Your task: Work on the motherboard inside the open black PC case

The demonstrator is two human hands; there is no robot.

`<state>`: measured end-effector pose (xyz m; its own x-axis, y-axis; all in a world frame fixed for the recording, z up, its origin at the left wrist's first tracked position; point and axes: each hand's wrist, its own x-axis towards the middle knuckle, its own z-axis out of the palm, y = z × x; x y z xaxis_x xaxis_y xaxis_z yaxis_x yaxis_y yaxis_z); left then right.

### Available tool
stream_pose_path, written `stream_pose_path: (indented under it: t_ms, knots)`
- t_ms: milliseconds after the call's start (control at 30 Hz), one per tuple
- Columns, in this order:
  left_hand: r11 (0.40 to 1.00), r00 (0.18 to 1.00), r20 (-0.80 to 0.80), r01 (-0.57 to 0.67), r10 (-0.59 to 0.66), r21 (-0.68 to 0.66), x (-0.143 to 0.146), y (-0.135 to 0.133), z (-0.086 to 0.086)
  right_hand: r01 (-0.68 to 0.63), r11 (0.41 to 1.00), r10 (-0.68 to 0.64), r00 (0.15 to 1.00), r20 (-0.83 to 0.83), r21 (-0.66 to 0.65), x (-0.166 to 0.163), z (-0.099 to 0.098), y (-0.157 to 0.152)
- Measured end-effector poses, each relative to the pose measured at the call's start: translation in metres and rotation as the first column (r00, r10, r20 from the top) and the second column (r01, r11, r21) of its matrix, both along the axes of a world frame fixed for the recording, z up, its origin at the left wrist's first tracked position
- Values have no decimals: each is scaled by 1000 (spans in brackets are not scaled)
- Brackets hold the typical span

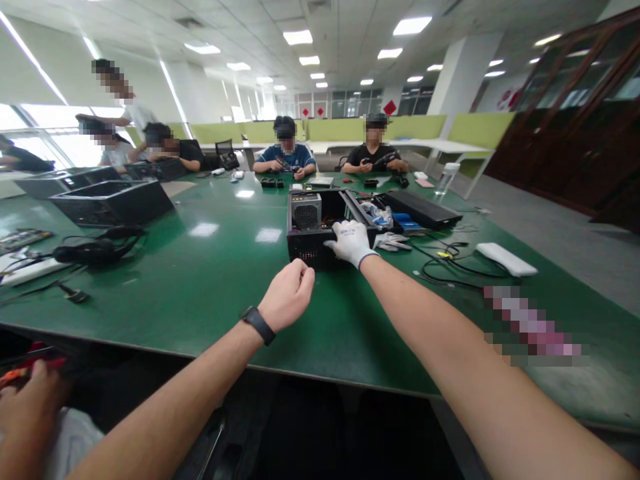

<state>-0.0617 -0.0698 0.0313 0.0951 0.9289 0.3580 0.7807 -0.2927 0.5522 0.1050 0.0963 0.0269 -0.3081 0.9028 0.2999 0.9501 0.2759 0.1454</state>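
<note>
An open black computer case [320, 248] lies on the green table in front of me, and a grey power supply [307, 212] shows inside it at the left. My right hand [350, 243], in a white work glove, grips the near upper edge of this case, fingers over the rim and thumb against the outer side. My left hand [287, 293] is bare, with a black watch on its wrist. It is closed just in front of the case's near left corner, apart from it. Whatever its curled fingers may hold is hidden.
Right of the case lie a loose glove [393, 241], a black side panel [423, 208], dark cables [440, 257] and a white box-like item [506, 259]. Another open case [113, 202] and a headset [100, 247] are at left. Co-workers sit across the table; another person's hand [33, 400] is lower left.
</note>
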Motion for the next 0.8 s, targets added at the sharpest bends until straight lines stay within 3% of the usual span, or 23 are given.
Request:
stream_pose_path:
  t_ms: [233, 467, 600, 800]
  knots:
    - [996, 998, 36, 52, -50, -66, -1, -6, -18, 34, 999, -34, 999, 12, -26, -13, 1, 47]
    - [994, 995, 78, 69, -62, -89, -1, -7, -25, 11, 999, -10, 1000, 13, -37, -11, 2, 53]
    - [995, 992, 108, 66, -58, -75, -3, -9, -18, -16, 999, 17, 1000, 19, -37, -8, 3, 42]
    - [999, 988, 150, 44, -39, -28, -5, -10, 14, -36, 999, 36, 999, 14, -20, -1, -1, -2]
